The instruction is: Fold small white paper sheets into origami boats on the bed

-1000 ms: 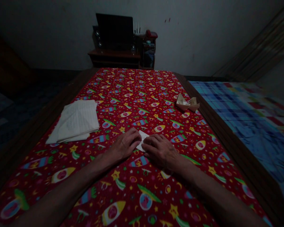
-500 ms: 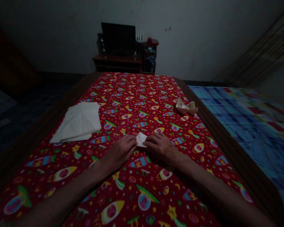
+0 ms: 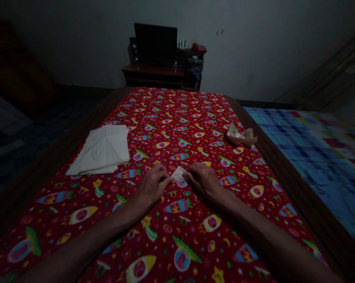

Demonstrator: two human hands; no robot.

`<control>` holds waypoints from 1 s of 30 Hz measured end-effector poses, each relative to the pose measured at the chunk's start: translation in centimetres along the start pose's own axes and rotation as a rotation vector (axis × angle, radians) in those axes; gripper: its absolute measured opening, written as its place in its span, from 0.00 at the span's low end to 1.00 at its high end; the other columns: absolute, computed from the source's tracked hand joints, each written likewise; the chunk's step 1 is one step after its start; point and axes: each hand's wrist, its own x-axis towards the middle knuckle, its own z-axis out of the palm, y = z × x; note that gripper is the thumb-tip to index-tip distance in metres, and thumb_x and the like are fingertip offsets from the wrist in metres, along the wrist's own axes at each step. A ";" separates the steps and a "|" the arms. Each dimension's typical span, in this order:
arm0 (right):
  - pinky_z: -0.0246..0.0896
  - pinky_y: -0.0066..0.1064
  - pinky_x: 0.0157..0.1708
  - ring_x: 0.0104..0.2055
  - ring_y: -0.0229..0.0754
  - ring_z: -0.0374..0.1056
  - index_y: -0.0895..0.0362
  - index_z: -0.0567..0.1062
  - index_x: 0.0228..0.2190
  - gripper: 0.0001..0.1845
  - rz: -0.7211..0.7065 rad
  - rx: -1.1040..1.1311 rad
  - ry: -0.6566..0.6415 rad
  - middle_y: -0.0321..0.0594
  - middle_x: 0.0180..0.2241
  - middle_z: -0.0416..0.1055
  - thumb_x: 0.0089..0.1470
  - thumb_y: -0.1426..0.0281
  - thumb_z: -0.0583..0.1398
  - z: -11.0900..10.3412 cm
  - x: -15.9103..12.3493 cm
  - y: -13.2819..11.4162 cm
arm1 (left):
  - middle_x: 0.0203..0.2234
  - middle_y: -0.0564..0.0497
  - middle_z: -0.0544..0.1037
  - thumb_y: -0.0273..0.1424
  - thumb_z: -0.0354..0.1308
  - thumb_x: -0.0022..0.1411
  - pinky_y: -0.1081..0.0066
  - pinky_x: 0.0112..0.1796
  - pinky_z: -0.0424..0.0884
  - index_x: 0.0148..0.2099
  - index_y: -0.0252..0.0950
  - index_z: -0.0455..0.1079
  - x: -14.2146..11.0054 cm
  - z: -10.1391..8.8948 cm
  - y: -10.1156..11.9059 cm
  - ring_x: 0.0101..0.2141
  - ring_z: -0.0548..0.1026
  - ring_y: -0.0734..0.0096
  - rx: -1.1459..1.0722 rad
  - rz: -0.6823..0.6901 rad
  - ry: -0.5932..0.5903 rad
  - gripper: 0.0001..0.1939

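Observation:
A small folded piece of white paper (image 3: 178,173) lies between my two hands, low over the red patterned cloth. My left hand (image 3: 154,182) pinches its left corner between thumb and fingers. On the other side, my right hand (image 3: 202,177) has its fingers closed on the paper's right edge, hiding that part. The paper looks roughly triangular, with its point facing away from me. Farther off to the right sits a folded paper boat (image 3: 241,135), tan in colour with something white inside.
A stack of white paper sheets (image 3: 102,151) lies on the left of the cloth-covered table (image 3: 177,118). Beyond the far end stand a dark monitor (image 3: 156,41) with speakers and a red telephone (image 3: 199,48). A blue checked cover (image 3: 272,129) spreads beyond the right edge.
The view has shifted slightly, so the table's contents sit a little farther right. My fingers have changed their hold, and the paper lies flatter and shows a lower triangle.

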 end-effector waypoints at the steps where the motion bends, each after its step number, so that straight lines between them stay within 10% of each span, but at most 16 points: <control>1: 0.51 0.27 0.28 0.28 0.37 0.61 0.58 0.71 0.28 0.15 0.015 0.005 0.007 0.38 0.26 0.68 0.61 0.63 0.52 0.1 0.0 0.0 | 0.28 0.53 0.67 0.28 0.57 0.60 0.72 0.31 0.66 0.26 0.34 0.68 0.0 0.0 0.0 0.29 0.69 0.74 0.008 -0.018 -0.004 0.09; 17: 0.47 0.29 0.26 0.27 0.40 0.61 0.57 0.69 0.27 0.17 0.078 -0.160 0.083 0.39 0.24 0.68 0.61 0.61 0.50 0.5 -0.2 -0.5 | 0.35 0.48 0.67 0.26 0.48 0.65 0.66 0.39 0.67 0.37 0.35 0.63 -0.3 -0.3 0.7 0.37 0.68 0.66 0.164 0.084 -0.056 0.04; 24: 0.49 0.29 0.27 0.27 0.39 0.60 0.56 0.68 0.26 0.18 0.062 -0.148 0.111 0.39 0.24 0.68 0.61 0.60 0.49 0.6 -0.3 -0.5 | 0.57 0.44 0.65 0.18 0.44 0.61 0.54 0.56 0.55 0.59 0.34 0.58 -0.6 -0.1 1.4 0.59 0.57 0.59 0.425 0.393 -0.179 0.24; 30: 0.51 0.29 0.28 0.28 0.39 0.60 0.56 0.67 0.27 0.15 0.105 -0.109 0.126 0.40 0.26 0.68 0.61 0.61 0.51 0.5 -0.3 -0.7 | 0.62 0.43 0.58 0.15 0.45 0.53 0.53 0.60 0.47 0.62 0.29 0.53 -1.1 -0.2 1.8 0.63 0.49 0.59 0.510 0.384 -0.308 0.32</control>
